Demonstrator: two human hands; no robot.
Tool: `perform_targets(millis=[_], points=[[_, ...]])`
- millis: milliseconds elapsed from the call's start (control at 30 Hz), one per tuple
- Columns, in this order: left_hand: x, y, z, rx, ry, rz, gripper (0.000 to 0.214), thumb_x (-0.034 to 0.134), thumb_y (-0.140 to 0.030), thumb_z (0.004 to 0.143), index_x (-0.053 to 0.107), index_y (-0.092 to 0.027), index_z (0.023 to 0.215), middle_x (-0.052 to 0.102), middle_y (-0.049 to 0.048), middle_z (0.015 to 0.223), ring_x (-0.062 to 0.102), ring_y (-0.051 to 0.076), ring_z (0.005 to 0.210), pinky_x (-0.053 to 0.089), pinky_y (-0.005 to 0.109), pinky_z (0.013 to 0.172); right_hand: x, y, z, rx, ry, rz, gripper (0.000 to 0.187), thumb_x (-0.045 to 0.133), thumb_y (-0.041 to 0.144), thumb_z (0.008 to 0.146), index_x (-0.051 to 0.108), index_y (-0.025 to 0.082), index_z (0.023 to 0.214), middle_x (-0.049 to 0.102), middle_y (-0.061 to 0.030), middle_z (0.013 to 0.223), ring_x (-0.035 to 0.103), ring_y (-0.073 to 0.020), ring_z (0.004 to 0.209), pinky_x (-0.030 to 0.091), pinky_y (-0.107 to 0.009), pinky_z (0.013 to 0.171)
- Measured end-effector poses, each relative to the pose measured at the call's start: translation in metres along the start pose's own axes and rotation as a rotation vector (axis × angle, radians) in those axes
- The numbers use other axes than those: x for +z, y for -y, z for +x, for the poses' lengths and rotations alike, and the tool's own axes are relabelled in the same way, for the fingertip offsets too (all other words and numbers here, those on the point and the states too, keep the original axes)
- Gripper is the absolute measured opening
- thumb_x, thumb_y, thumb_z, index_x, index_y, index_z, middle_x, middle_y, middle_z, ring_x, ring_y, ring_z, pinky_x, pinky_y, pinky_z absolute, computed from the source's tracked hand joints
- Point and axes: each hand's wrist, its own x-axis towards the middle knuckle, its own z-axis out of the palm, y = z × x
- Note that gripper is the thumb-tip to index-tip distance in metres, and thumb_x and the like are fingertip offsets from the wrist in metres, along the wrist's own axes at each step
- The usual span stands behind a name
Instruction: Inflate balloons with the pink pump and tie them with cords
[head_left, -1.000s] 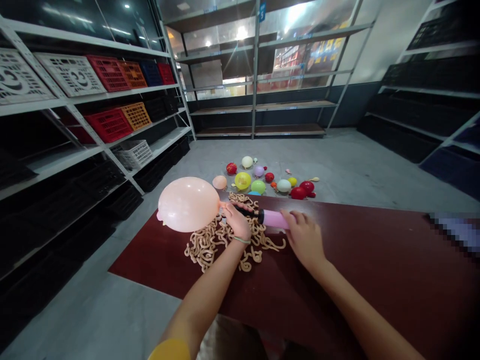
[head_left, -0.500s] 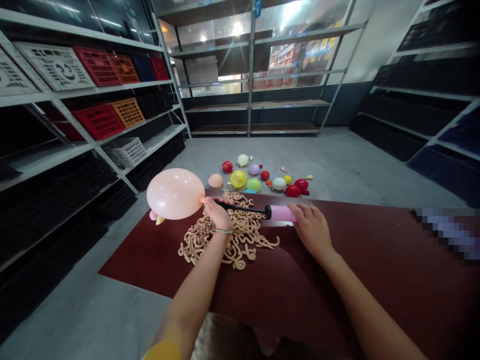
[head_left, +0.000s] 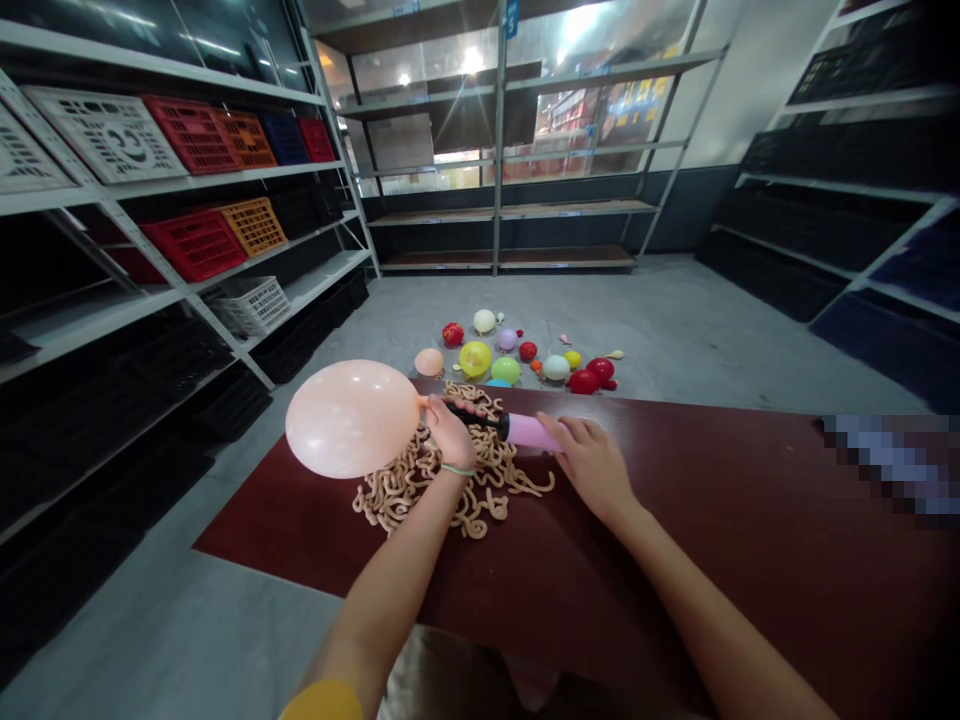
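Note:
A large pale peach balloon sits on the tip of a hand pump, to the left of my hands. My left hand is closed around the balloon's neck and the black nozzle end. My right hand grips the pink barrel of the balloon pump, which is pushed up close to the black part. Beneath my left hand lies a pile of tan, curly balloons or similar twisted strips; their exact kind is hard to tell. Most of the nozzle is hidden by my fingers.
The dark red table spans the foreground. Beyond its far edge, several small inflated balloons lie on the grey floor. Shelving with plastic crates stands at left, more shelves at the back. A blurred patch covers the table's right end.
My right hand has moved left, pushing the pink barrel toward my left hand, so the black rod no longer shows. The balloon looks bigger and sits slightly lower.

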Motion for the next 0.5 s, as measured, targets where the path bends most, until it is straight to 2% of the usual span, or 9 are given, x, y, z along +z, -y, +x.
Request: perform_targets(millis=[100,200,367,500], points=[[-0.006,-0.007,0.013,0.056,-0.042,0.005,0.027,0.043,-0.046,0.095,0.039,-0.022,0.082,0.044,-0.0054,0.059,0.049,0.011,0.048,0.046,0.028,0.05,0.007,-0.027,0.0,0.0,-0.01,-0.042,0.055,0.051,0.02,0.092,0.043,0.029,0.145,0.059,-0.0072,0.128,0.049,-0.0241,0.113,0.039,-0.037,0.093],[-0.011,-0.015,0.02,0.088,-0.075,0.008,0.025,0.042,-0.043,0.096,0.038,-0.023,0.081,0.043,-0.0048,0.061,0.047,0.011,0.049,0.045,0.027,0.049,0.01,-0.034,-0.001,-0.024,-0.013,-0.063,0.054,0.053,0.019,0.09,0.046,0.026,0.143,0.061,-0.0085,0.124,0.05,-0.0252,0.111,0.037,-0.041,0.098],[-0.009,-0.014,0.008,0.127,-0.109,-0.016,0.02,0.039,-0.035,0.097,0.037,-0.023,0.081,0.042,-0.0051,0.062,0.045,0.009,0.047,0.042,0.024,0.046,0.001,0.002,0.0,0.01,-0.069,-0.038,0.055,0.052,0.021,0.092,0.043,0.031,0.146,0.059,-0.0101,0.126,0.049,-0.0288,0.111,0.04,-0.043,0.09],[-0.002,-0.002,-0.012,0.076,-0.017,-0.001,0.021,0.04,-0.038,0.097,0.038,-0.023,0.083,0.046,-0.0046,0.062,0.049,0.011,0.048,0.047,0.027,0.049,0.001,0.024,-0.002,-0.016,-0.084,0.031,0.06,0.05,0.023,0.094,0.035,0.034,0.151,0.059,-0.0106,0.124,0.051,-0.0284,0.107,0.042,-0.04,0.084]])
